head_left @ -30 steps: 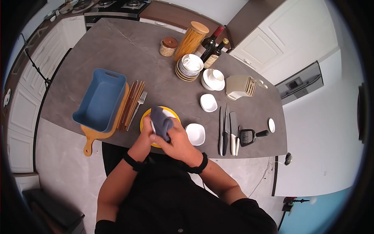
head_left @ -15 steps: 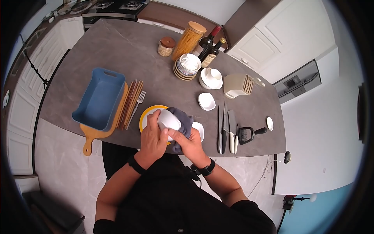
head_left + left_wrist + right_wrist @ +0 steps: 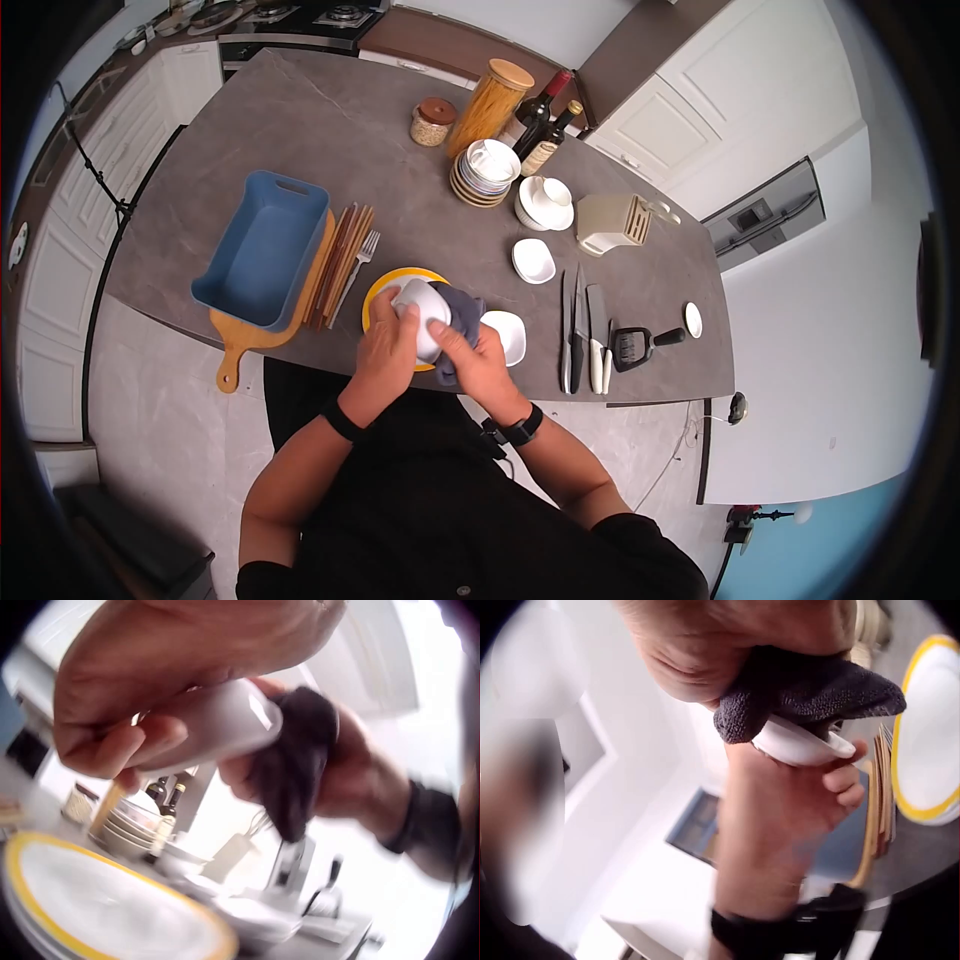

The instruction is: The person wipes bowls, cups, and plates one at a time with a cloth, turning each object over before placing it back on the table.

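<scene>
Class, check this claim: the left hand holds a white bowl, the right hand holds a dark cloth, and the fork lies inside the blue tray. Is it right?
Not quite. The fork isn't inside the blue tray; the head view shows it on the counter, beside the brown sticks. The rest stands.

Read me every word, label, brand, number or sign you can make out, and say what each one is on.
No text can be read.
Front bottle: its pale label seems to carry print, too small and blurred to read.
Held bowl and cloth: no lettering visible.
</scene>
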Available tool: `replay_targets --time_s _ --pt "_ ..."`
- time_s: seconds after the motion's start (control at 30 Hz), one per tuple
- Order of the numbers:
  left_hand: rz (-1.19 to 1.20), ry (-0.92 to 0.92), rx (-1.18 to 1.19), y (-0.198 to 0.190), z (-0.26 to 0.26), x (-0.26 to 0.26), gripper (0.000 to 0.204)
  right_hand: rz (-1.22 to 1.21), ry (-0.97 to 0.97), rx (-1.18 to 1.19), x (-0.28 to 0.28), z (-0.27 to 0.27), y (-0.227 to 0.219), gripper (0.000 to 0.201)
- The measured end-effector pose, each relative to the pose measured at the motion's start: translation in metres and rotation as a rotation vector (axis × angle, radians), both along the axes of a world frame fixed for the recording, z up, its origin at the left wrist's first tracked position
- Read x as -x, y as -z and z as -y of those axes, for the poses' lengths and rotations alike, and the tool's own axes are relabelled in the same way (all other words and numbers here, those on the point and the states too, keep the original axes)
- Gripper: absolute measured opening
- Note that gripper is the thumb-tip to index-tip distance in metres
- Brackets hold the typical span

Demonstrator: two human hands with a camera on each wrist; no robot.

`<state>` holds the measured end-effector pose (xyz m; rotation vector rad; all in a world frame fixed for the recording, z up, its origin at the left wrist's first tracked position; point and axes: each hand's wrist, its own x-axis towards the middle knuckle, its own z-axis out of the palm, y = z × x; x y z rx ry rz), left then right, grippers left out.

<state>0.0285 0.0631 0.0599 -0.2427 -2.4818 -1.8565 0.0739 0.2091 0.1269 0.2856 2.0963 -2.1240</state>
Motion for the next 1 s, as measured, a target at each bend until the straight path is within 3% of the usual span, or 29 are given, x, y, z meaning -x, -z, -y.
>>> replay_targets --time_s 0.1,0.13,0.23,0.27,0.3,0.37,0.47,0.5,0.57,0.6,0.7,0.8,1.0 --pt "-0.361 0.065 0.135 -0.027 0.013 0.001 0.054 -0.145 0.054 0.162 0.005 0.003 0.012 0.035" --pt "-0.359 0.091 0.105 -0.029 0.013 0.002 0.05 -0.169 0.07 0.132 0.005 0.005 0.01 0.033" --pt "-0.11 0.047 -0.088 -0.006 0.0 0.004 0.051 -0.101 0.016 -0.007 0.001 0.011 0.003 0.034" --pt "0.203 0.114 -0.446 0.023 -0.008 0.008 0.053 -0.343 0.06 -0.203 0.004 0.022 0.007 0.033" --pt "0.539 0.154 -0.69 -0.031 -0.002 -0.003 0.055 -0.469 0.038 -0.532 0.006 0.019 0.024 0.031" --pt "0.774 0.123 -0.89 -0.082 -0.002 -0.009 0.053 -0.731 0.083 -0.911 0.004 0.019 0.032 0.022" --pt "0.851 0.254 -0.674 -0.031 0.016 0.006 0.052 -0.613 0.032 -0.564 0.003 0.019 0.024 0.023" --pt "0.676 0.182 -0.601 -0.026 0.015 0.005 0.05 -0.369 0.044 -0.301 0.0 0.02 0.0 0.029" --pt "0.313 0.049 -0.453 -0.023 0.013 0.008 0.046 -0.056 -0.008 0.073 0.002 -0.002 0.0 0.031" --pt "0.142 0.0 -0.369 -0.026 0.014 0.009 0.04 -0.048 0.011 0.223 0.002 -0.005 0.007 0.035" --pt "0.069 0.167 -0.153 -0.037 0.026 0.009 0.037 -0.017 -0.046 0.285 -0.005 -0.021 0.011 0.037" --pt "0.232 0.317 -0.38 -0.042 0.03 0.01 0.03 -0.004 -0.033 0.412 -0.007 -0.023 0.006 0.041" --pt "0.622 0.261 -0.675 -0.074 0.019 -0.006 0.03 -0.019 0.127 0.35 -0.004 -0.02 0.02 0.04"
